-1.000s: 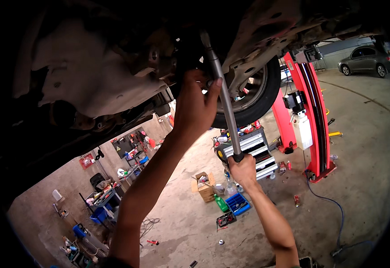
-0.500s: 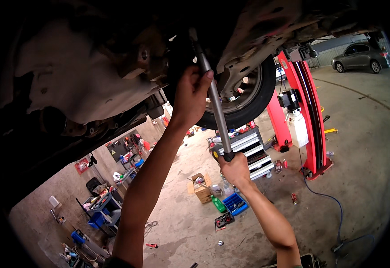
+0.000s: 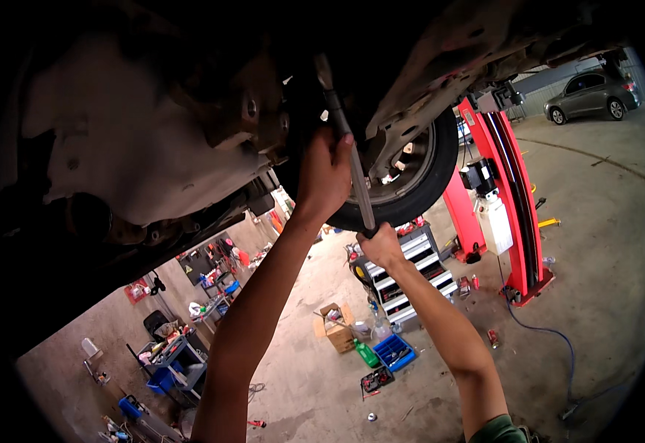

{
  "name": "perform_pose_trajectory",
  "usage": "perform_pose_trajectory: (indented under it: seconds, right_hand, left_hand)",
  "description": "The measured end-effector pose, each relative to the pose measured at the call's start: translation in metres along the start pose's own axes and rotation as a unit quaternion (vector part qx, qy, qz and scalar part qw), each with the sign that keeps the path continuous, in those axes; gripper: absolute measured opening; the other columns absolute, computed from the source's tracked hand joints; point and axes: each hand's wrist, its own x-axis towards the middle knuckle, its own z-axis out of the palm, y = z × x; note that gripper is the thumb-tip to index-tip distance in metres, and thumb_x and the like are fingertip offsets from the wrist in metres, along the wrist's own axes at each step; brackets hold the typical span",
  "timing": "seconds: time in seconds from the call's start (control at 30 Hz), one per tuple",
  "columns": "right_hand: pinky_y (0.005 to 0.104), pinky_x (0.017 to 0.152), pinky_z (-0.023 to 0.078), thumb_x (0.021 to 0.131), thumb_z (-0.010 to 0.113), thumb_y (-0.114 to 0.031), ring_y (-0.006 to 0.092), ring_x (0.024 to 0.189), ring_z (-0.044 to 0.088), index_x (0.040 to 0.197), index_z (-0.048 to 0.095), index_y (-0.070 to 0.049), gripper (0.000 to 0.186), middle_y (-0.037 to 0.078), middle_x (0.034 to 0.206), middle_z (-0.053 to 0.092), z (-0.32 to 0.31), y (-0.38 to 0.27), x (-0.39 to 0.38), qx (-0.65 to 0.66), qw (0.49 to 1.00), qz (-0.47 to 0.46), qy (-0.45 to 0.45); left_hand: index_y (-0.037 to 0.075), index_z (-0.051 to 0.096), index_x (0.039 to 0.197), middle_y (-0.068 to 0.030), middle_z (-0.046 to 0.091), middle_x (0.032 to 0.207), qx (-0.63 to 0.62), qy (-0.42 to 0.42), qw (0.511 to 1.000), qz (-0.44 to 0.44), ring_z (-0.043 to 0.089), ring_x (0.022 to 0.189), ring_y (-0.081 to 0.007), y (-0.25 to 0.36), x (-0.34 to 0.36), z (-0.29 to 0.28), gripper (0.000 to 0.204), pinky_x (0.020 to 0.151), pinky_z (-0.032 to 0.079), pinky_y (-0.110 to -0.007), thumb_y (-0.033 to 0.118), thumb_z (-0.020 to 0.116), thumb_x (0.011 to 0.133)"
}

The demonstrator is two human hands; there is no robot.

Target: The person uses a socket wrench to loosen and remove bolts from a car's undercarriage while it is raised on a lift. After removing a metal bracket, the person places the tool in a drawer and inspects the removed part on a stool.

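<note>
both hands have slid leftward along with the long metal wrench [image 3: 352,166] since a second ago, and the tool now stands steeper, its top end tucked into the dark underside of the raised car [image 3: 152,125]. left hand [image 3: 326,173] is wrapped around the upper shaft of the wrench, fingers clenched on it just below the car's suspension parts. right hand [image 3: 380,247] grips the lower end of the same wrench, closed around the handle, with the forearm running down to the lower right edge. just behind the wrench sits the car's wheel [image 3: 411,177], tyre and alloy rim hanging free of the floor. beyond it stands a red lift post [image 3: 507,192], and near the right hand, farther back, a grey tool chest [image 3: 407,277] with its drawers shut. on the concrete floor below lie a cardboard box [image 3: 337,332], a blue crate [image 3: 394,351] and a green bottle [image 3: 367,354]. a grey car [image 3: 588,96] is parked outside, well apart.
</note>
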Motion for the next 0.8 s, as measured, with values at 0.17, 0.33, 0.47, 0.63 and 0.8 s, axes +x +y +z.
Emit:
perform_pose_trajectory:
  seconds: [0.17,0.33,0.47,0.63,0.8]
  right_hand:
    - [0.0415,0.087,0.051,0.077,0.071,-0.031,0.0429,0.100,0.061,0.096,0.061,0.014,0.050,0.034,0.096,0.062,0.008,0.008,0.038,-0.024,1.000,-0.014,0.006]
    - [0.0416,0.089,0.051,0.076,0.072,-0.034,0.0437,0.101,0.061,0.099,0.059,0.016,0.056,0.036,0.101,0.061,-0.006,-0.011,0.020,-0.046,0.998,-0.006,-0.033]
    - [0.0410,0.083,0.054,0.075,0.071,-0.031,0.0430,0.093,0.064,0.097,0.058,0.016,0.053,0.033,0.092,0.064,-0.007,0.001,-0.014,-0.039,0.993,0.004,-0.110]
    - [0.0412,0.071,0.053,0.075,0.070,-0.028,0.0416,0.080,0.066,0.077,0.062,0.011,0.040,0.030,0.075,0.064,-0.026,-0.010,-0.064,-0.031,0.995,-0.004,-0.096]
    - [0.0421,0.065,0.051,0.076,0.069,-0.030,0.0393,0.067,0.065,0.065,0.061,0.008,0.041,0.027,0.065,0.061,-0.062,-0.038,-0.134,-0.009,0.991,0.048,-0.124]
  left_hand:
    - [-0.002,0.056,0.103,-0.0124,0.063,0.086,0.015,0.010,0.999,0.029,0.060,0.077,-0.0192,-0.003,0.005,0.005,0.027,0.072,0.046,-0.033,0.025,0.052,0.098]
    - [-0.001,0.057,0.108,-0.0080,0.065,0.091,-0.133,0.032,0.991,0.005,0.059,0.082,-0.0141,-0.014,0.009,-0.003,0.031,0.076,0.046,-0.031,0.028,0.052,0.099]
    - [0.005,0.056,0.115,-0.0085,0.063,0.107,-0.264,0.068,0.962,-0.017,0.063,0.094,-0.0187,-0.031,0.020,-0.005,0.032,0.081,0.052,-0.034,0.032,0.053,0.098]
    - [0.003,0.054,0.115,-0.0103,0.062,0.106,-0.339,0.064,0.937,-0.046,0.064,0.093,-0.0216,0.013,0.020,0.005,0.034,0.080,0.055,-0.037,0.033,0.053,0.097]
    - [0.002,0.054,0.115,-0.0146,0.065,0.098,-0.326,0.047,0.944,-0.036,0.065,0.092,-0.0233,0.033,0.008,0.016,0.037,0.080,0.055,-0.036,0.033,0.052,0.096]
